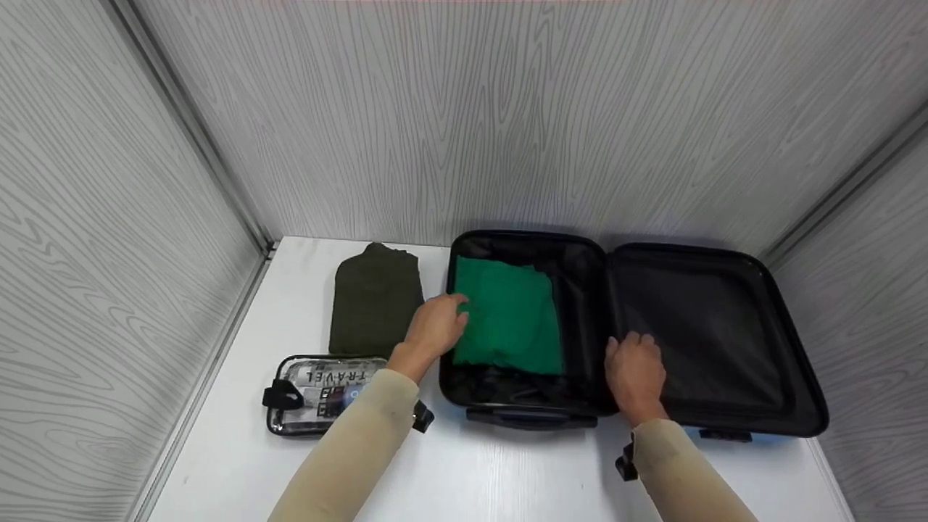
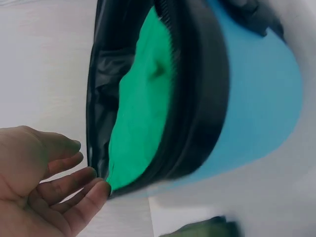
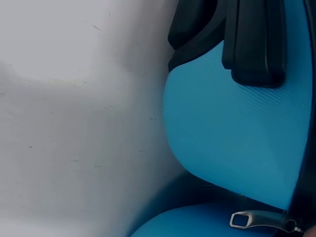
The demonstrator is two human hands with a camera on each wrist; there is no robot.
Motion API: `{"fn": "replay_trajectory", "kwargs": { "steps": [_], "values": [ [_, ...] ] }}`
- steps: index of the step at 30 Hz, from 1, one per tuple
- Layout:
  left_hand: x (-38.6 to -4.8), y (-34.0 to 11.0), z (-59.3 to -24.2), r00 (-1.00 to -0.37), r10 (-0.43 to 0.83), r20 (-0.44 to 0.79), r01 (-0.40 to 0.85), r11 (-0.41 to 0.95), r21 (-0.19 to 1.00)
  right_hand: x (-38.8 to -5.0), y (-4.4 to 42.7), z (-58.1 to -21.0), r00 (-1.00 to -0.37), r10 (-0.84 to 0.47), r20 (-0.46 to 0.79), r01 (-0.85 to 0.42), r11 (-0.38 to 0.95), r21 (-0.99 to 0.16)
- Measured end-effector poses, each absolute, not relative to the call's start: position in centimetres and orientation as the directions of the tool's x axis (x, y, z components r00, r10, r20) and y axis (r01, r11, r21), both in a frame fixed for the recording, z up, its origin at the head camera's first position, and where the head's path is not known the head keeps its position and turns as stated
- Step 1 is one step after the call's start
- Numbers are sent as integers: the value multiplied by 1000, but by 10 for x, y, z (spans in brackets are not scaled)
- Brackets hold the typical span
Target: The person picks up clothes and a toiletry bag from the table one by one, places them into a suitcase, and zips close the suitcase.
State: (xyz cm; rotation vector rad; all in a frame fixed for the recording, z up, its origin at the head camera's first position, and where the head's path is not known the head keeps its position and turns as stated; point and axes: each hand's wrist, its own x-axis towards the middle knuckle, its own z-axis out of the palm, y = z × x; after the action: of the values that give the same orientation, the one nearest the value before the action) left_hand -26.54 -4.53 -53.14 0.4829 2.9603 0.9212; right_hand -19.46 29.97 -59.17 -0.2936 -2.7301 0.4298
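Observation:
An open suitcase (image 1: 580, 290), blue outside and black inside, lies with a folded green garment (image 1: 504, 315) in its left half. At that half's left rim is my left hand (image 1: 438, 322). In the left wrist view, the left hand (image 2: 54, 182) has gently bent, spread fingers and holds nothing; its fingertips are by the suitcase rim (image 2: 195, 98) and the green cloth (image 2: 140, 118). My right hand (image 1: 636, 370) rests near the hinge between the halves, fingers loosely bent. The right wrist view shows the blue shell (image 3: 237, 123), a zipper pull (image 3: 261, 219) and barely a fingertip.
Left of the suitcase lies a folded dark olive garment (image 1: 377, 301). In front of it sits a clear pouch (image 1: 297, 420) with black trim and the word TRAVEL, holding small items. Grey wood-grain walls (image 1: 435, 123) enclose the white table (image 1: 507, 478) at the back and sides.

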Motion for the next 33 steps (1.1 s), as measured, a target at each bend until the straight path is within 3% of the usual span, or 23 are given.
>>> {"fn": "replay_trajectory", "kwargs": {
  "steps": [6,15,23,33],
  "values": [
    [-275,-85,-527,-974,182,132,225,773,593,-190,298,-595,-910,256,327,144,932,-332],
    [-289,-166,-528,-995,7,102,67,796,601,-187,298,-601,-868,195,457,68,958,-280],
    [-288,-212,-549,-995,-94,-33,-96,800,592,-183,301,-599,-900,215,380,97,947,-305],
    [-284,-224,-577,-972,-134,-193,-221,793,568,-181,297,-599,-903,219,369,104,945,-309]
  ]
}}
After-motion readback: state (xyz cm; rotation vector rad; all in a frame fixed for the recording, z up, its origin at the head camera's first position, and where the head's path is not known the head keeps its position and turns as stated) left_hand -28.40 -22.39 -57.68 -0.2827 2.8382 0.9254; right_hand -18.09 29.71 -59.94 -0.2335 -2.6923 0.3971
